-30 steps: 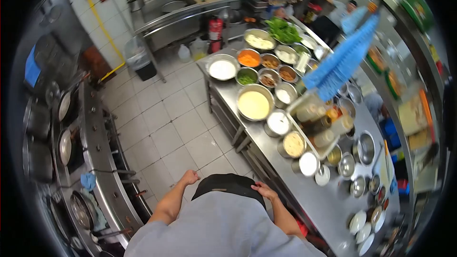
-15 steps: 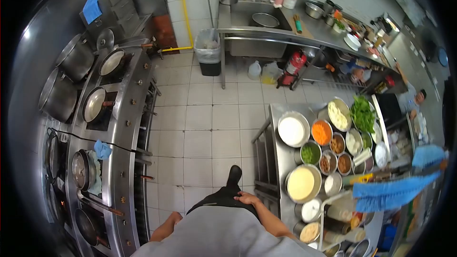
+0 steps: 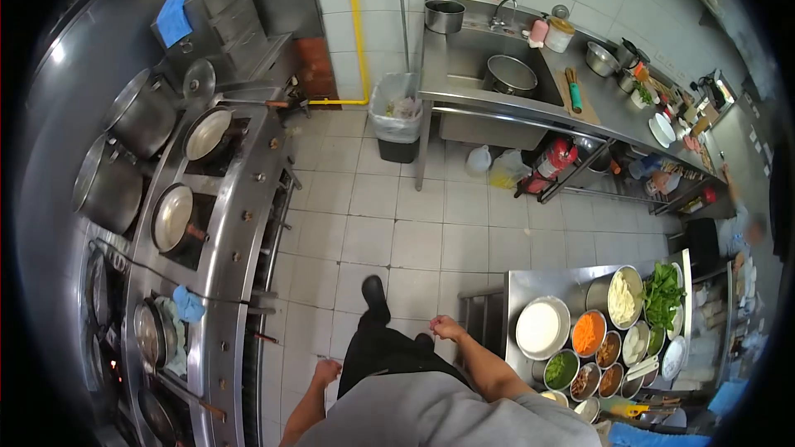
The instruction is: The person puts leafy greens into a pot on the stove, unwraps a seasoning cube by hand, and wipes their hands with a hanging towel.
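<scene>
My left hand (image 3: 328, 371) hangs beside my left thigh, on the side of the stove range, touching neither the stove nor a pan. Its fingers are too small and foreshortened to read. My right hand (image 3: 448, 329) is out in front of my right hip with its fingers curled in, and nothing shows in it. It is nearest to the steel prep table (image 3: 530, 280), apart from it. On that table stand a pot of white liquid (image 3: 542, 328), shredded carrot (image 3: 589, 334), chopped greens (image 3: 562, 370) and leafy greens (image 3: 664, 296).
Along the left runs the stove with frying pans (image 3: 174, 217) and tall stockpots (image 3: 142, 113). Ahead stand a lined bin (image 3: 396, 109), a steel sink (image 3: 472, 58) and a fire extinguisher (image 3: 553, 161). Tiled floor (image 3: 368, 236) lies between. Another person (image 3: 737, 232) is at the far right.
My view has moved forward: the sink and bin are nearer and the prep table sits lower. My right hand has come away from my thigh, and one foot has stepped ahead.
</scene>
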The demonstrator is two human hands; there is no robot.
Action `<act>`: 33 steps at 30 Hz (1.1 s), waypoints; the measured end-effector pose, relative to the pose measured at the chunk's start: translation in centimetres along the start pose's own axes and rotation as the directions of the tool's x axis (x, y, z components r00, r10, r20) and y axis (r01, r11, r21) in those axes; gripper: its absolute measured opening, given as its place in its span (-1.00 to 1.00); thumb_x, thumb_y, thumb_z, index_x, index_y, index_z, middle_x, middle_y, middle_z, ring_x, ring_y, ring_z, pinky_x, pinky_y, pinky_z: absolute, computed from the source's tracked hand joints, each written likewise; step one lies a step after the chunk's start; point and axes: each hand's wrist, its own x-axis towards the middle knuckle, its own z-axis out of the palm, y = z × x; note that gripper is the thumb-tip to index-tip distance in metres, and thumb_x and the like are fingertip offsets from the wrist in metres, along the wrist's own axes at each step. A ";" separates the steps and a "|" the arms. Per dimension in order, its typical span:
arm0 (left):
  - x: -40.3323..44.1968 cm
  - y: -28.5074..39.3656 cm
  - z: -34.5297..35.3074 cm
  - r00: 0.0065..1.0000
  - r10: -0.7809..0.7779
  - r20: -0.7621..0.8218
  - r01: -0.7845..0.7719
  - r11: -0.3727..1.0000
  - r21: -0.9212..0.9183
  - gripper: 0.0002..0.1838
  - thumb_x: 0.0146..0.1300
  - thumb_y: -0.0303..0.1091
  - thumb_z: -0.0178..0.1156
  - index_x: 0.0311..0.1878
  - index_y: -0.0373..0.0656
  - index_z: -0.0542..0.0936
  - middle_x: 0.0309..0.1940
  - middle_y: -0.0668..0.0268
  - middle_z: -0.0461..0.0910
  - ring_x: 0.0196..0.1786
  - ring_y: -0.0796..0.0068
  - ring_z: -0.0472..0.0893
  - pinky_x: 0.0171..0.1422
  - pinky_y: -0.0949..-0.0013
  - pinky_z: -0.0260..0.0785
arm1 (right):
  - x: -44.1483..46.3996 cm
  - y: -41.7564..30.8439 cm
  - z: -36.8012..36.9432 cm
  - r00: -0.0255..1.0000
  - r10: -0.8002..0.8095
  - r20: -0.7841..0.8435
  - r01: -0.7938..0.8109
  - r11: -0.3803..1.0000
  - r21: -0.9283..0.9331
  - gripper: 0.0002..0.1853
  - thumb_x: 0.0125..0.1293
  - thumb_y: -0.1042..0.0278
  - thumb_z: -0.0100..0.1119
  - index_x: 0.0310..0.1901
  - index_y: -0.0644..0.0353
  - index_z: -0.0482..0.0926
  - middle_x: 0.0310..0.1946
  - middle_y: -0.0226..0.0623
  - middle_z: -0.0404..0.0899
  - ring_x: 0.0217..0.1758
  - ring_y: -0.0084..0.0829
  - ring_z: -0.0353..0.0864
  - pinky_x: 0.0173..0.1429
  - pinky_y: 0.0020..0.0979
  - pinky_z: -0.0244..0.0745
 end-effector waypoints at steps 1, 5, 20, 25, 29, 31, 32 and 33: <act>1.6 -1.5 0.2 0.990 0.108 0.087 -0.131 0.937 0.325 -0.69 0.19 -0.17 0.09 -0.27 -0.22 0.66 -0.28 0.02 0.67 -0.18 -0.02 0.65 -0.11 0.06 0.50 | 0.6 -0.1 -1.0 0.998 0.041 -0.041 -0.041 0.999 -0.009 -0.75 0.22 0.25 0.19 -0.14 0.20 0.55 -0.36 -0.36 0.59 -0.30 -0.50 0.58 -0.41 -0.45 0.44; 6.8 -1.4 0.8 0.974 0.174 0.144 -0.217 0.894 0.393 -0.65 0.19 -0.16 0.07 -0.22 -0.27 0.64 -0.20 -0.03 0.65 -0.11 0.00 0.64 -0.01 0.05 0.49 | 1.5 -0.9 -5.9 0.984 0.045 -0.173 -0.091 0.959 -0.269 -0.81 0.20 0.30 0.16 -0.22 0.20 0.61 -0.38 -0.33 0.60 -0.29 -0.45 0.61 -0.41 -0.40 0.48; 36.4 27.1 -27.7 0.871 0.353 -0.343 -0.331 0.936 0.123 -0.75 0.08 -0.23 0.10 -0.41 -0.24 0.59 -0.52 -0.02 0.58 -0.40 -0.03 0.59 -0.30 0.02 0.39 | 11.0 -10.9 -9.1 0.889 -0.242 -0.390 0.075 0.915 -0.396 -0.73 -0.01 0.20 0.18 -0.38 0.23 0.68 -0.37 -0.08 0.68 -0.23 -0.16 0.68 -0.14 -0.28 0.55; 38.2 37.7 -31.2 0.910 0.391 -0.136 -0.353 0.906 0.235 -0.79 0.05 -0.24 0.16 -0.38 -0.19 0.64 -0.48 0.03 0.62 -0.37 0.07 0.62 -0.25 0.13 0.45 | 14.2 -13.4 -10.6 0.860 -0.254 -0.442 0.220 0.967 -0.127 -0.73 0.17 0.27 0.13 -0.26 0.32 0.65 -0.43 -0.17 0.68 -0.40 -0.35 0.62 -0.22 -0.30 0.54; 39.4 42.6 -29.9 0.907 0.420 0.034 -0.415 0.875 0.250 -0.83 0.03 -0.28 0.20 -0.38 -0.16 0.65 -0.43 0.08 0.65 -0.33 0.14 0.63 -0.20 0.20 0.47 | 16.9 -11.7 -12.8 0.925 0.005 -0.380 -0.126 0.947 -0.295 -0.83 -0.04 0.31 0.06 -0.53 0.13 0.65 -0.44 -0.15 0.67 -0.31 -0.13 0.67 -0.19 -0.22 0.55; 41.4 43.6 -28.9 0.887 0.445 0.123 -0.462 0.852 0.246 -0.84 0.04 -0.29 0.19 -0.39 -0.18 0.64 -0.44 0.08 0.64 -0.36 0.21 0.63 -0.22 0.22 0.46 | 16.6 -13.9 -13.9 0.980 -0.156 -0.121 -0.007 0.585 -0.811 -0.82 -0.06 0.32 0.07 -0.51 0.14 0.66 -0.44 -0.16 0.68 -0.31 -0.16 0.68 -0.20 -0.23 0.57; 42.9 43.7 -28.4 0.869 0.462 0.175 -0.493 0.835 0.245 -0.84 0.04 -0.30 0.19 -0.40 -0.19 0.63 -0.45 0.08 0.64 -0.37 0.24 0.62 -0.23 0.23 0.46 | 16.6 -14.9 -14.5 0.985 -0.170 0.023 0.075 0.310 -0.948 -0.82 -0.07 0.32 0.07 -0.50 0.14 0.67 -0.44 -0.16 0.68 -0.31 -0.18 0.69 -0.20 -0.24 0.57; 44.5 43.5 -27.7 0.837 0.506 0.209 -0.548 0.770 0.327 -0.84 0.05 -0.31 0.18 -0.43 -0.20 0.62 -0.49 0.07 0.62 -0.42 0.27 0.60 -0.26 0.23 0.45 | 17.6 -14.8 -14.7 0.994 -0.107 -0.025 0.028 0.470 -0.882 -0.82 -0.11 0.36 0.11 -0.47 0.15 0.69 -0.45 -0.15 0.68 -0.33 -0.18 0.69 -0.24 -0.25 0.58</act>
